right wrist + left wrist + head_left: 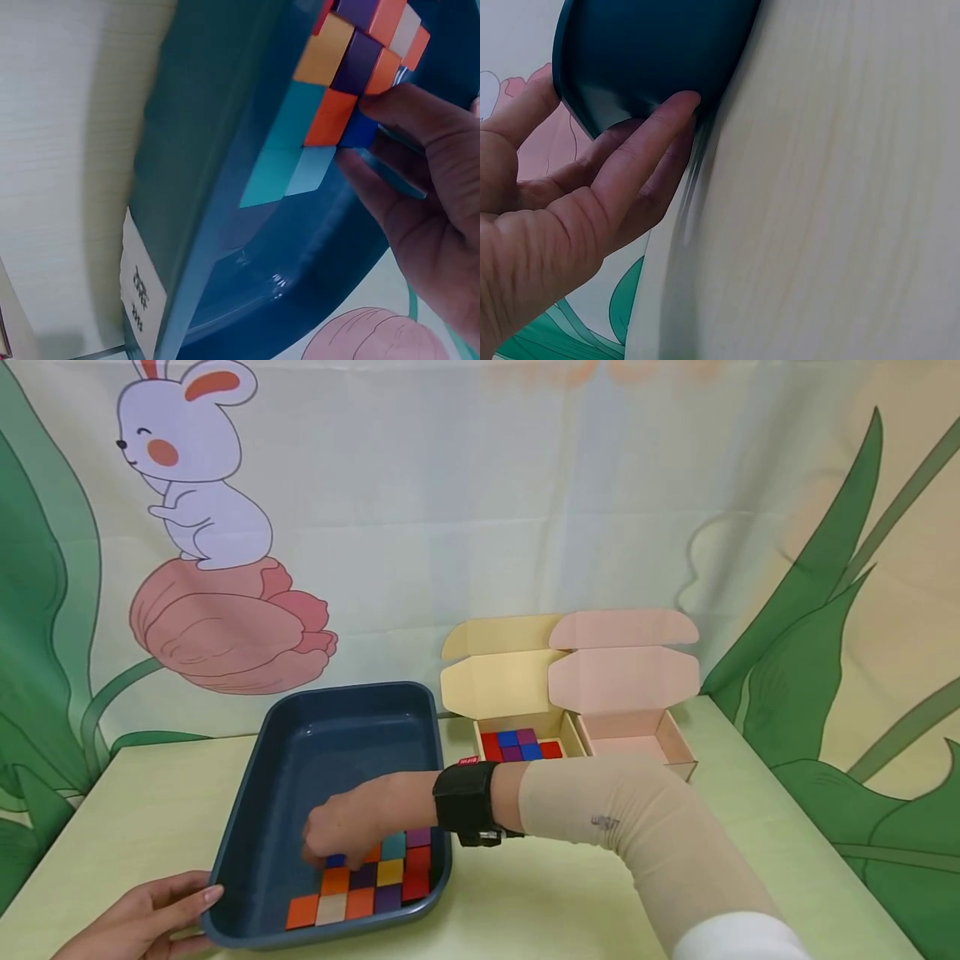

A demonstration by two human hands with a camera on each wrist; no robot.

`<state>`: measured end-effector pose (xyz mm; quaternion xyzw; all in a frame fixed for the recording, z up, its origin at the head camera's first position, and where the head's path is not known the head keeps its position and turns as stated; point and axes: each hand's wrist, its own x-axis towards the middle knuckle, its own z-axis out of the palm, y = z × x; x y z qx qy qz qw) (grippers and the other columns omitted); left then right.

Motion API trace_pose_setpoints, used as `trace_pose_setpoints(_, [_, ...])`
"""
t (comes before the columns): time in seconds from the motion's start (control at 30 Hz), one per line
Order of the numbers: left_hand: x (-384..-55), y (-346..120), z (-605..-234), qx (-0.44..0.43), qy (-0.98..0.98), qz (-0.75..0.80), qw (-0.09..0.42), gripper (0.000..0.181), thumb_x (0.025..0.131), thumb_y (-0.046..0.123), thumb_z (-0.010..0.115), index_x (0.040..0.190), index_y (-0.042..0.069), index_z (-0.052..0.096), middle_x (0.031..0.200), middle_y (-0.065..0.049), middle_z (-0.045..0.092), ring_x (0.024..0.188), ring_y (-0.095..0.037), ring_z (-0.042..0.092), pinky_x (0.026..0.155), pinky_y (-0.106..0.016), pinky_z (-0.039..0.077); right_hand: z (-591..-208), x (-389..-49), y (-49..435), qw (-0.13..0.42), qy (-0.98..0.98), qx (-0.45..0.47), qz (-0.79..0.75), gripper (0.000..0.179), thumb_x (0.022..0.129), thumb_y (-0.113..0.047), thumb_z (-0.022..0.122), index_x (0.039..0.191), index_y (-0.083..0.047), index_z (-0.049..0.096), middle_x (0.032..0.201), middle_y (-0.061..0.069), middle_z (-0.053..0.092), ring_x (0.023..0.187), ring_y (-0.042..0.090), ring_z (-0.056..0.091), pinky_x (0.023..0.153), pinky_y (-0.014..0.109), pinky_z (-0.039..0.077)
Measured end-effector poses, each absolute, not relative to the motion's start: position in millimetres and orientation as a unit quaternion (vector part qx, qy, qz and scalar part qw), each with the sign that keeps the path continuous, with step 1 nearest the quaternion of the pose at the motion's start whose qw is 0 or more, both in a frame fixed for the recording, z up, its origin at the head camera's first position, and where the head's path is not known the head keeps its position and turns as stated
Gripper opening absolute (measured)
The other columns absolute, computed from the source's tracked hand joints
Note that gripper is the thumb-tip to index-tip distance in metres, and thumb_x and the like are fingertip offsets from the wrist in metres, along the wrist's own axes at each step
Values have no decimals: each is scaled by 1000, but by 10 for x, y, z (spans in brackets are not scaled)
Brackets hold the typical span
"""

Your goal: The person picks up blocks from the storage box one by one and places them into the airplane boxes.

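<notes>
A deep blue tray (348, 689) lies on the table, with rows of colored square blocks (390, 872) packed into its near right corner. My left hand (150, 914) grips the tray's near left corner, thumb on the rim and fingers against the outer wall; the left wrist view shows this left hand (577, 184) from close by. Inside the tray, my right hand (345, 827) pinches a blue block (359, 131) between thumb and fingers. That block stands against an orange block (330, 118), near a light blue one (310, 169).
Right of the tray stands an open yellow box (573, 739) with red, blue and purple blocks (517, 745) inside. Beside it is an open pink box (678, 747). A printed curtain (450, 527) hangs behind the pale table (525, 893). A paper label (142, 289) sticks to the tray's outer wall.
</notes>
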<state>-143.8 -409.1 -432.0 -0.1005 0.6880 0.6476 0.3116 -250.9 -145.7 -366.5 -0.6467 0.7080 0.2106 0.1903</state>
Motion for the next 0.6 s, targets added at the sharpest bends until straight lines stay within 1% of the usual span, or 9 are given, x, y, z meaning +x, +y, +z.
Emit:
trace_pose_setpoints(0.07, [-1436, -4093, -4320, -96, 682, 653, 313, 78, 107, 27, 55, 145, -25, 11, 120, -10, 64, 109, -32, 70, 101, -50, 53, -3677, -2532, -1465, 206, 714, -639, 201, 32, 100, -25, 68, 131, -21, 64, 127, -5, 59, 111, 10, 54, 90, 12, 48])
trace_pose_setpoints(0.17, [-1430, -4098, -4322, -95, 680, 655, 315, 74, 107, 27, 55, 145, -24, 16, 119, -8, 65, 108, -32, 70, 101, -50, 53, -3690, -2550, -1491, 209, 713, -640, 196, 30, 100, -24, 68, 129, -20, 64, 125, -4, 59, 110, 10, 53, 88, 12, 47])
trace_pose_setpoints(0.27, [-1427, -4099, -4323, -97, 681, 655, 313, 75, 107, 27, 55, 145, -24, 15, 120, -9, 64, 108, -32, 70, 102, -50, 53, -3700, -2552, -1508, 217, 715, -637, 188, 30, 99, -23, 69, 128, -19, 63, 122, -4, 59, 107, 11, 52, 85, 13, 47])
trace_pose_setpoints(0.37, [-1431, -4102, -4327, -91, 683, 654, 314, 77, 108, 27, 54, 146, -25, 11, 122, -11, 63, 110, -32, 70, 102, -50, 53, -3699, -2553, -1509, 234, 718, -629, 187, 32, 99, -23, 70, 129, -19, 61, 119, -4, 59, 104, 11, 53, 83, 13, 48])
trace_pose_setpoints(0.47, [-1438, -4106, -4333, -86, 683, 653, 316, 78, 108, 27, 53, 146, -25, 9, 125, -13, 62, 110, -31, 69, 103, -50, 52, -3694, -2562, -1508, 244, 713, -628, 191, 36, 98, -24, 70, 133, -20, 61, 120, -5, 62, 104, 12, 55, 84, 14, 48])
trace_pose_setpoints(0.6, [-1455, -4091, -4336, -79, 685, 652, 316, 79, 109, 27, 51, 146, -26, 6, 131, -22, 58, 111, -28, 69, 103, -50, 52, -3699, -2577, -1520, 243, 708, -633, 197, 38, 100, -24, 68, 137, -20, 61, 124, -6, 62, 105, 12, 56, 86, 14, 48])
